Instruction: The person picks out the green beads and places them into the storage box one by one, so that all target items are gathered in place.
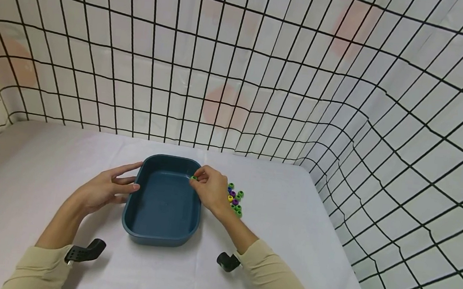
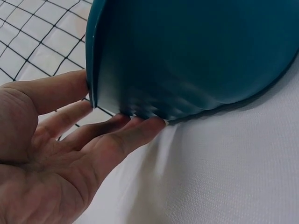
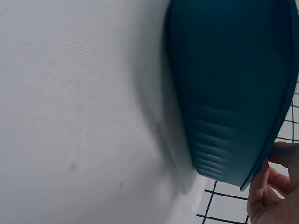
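A dark blue rectangular tray [image 1: 162, 208] with raised walls stands on the white cloth. My left hand [image 1: 104, 189] is at its left side, with fairly straight fingers touching the outer wall and rim; the left wrist view shows this hand [image 2: 70, 144] against the ribbed tray wall [image 2: 187, 56]. My right hand [image 1: 211, 190] pinches a green bead [image 1: 194, 178] just inside the tray's upper right rim. In the right wrist view the right hand [image 3: 275, 186] is at the tray's edge, and its bead is hidden. Several loose beads [image 1: 235, 202], green, purple, yellow and blue, lie right of the tray.
White cloth [image 1: 276, 207] covers the table. A black wire grid [image 1: 187, 82] backed with white sheeting rises behind the table and along its sides. Black wrist camera mounts [image 1: 86, 251] stick out from both sleeves above the cloth.
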`<control>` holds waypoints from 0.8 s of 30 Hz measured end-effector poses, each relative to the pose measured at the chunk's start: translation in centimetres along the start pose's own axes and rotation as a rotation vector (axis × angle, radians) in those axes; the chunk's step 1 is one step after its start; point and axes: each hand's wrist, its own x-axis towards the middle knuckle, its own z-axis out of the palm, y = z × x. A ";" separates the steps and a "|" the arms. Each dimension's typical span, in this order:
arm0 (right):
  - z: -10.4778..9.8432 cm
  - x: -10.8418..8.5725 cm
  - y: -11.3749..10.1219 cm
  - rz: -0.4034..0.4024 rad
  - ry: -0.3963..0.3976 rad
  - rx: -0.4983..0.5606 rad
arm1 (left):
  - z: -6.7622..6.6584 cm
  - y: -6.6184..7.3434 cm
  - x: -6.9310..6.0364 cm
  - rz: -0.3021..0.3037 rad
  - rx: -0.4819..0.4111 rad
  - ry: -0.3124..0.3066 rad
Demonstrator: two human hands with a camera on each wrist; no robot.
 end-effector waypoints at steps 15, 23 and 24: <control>-0.1 -0.1 -0.2 -0.009 -0.009 -0.012 | 0.0 0.0 0.0 0.006 0.003 0.003; -0.1 -0.1 -0.3 -0.004 -0.012 -0.012 | 0.0 0.0 -0.1 0.017 0.008 0.000; -0.1 -0.2 -0.3 -0.001 -0.014 -0.012 | 0.0 0.0 -0.1 0.018 0.008 -0.001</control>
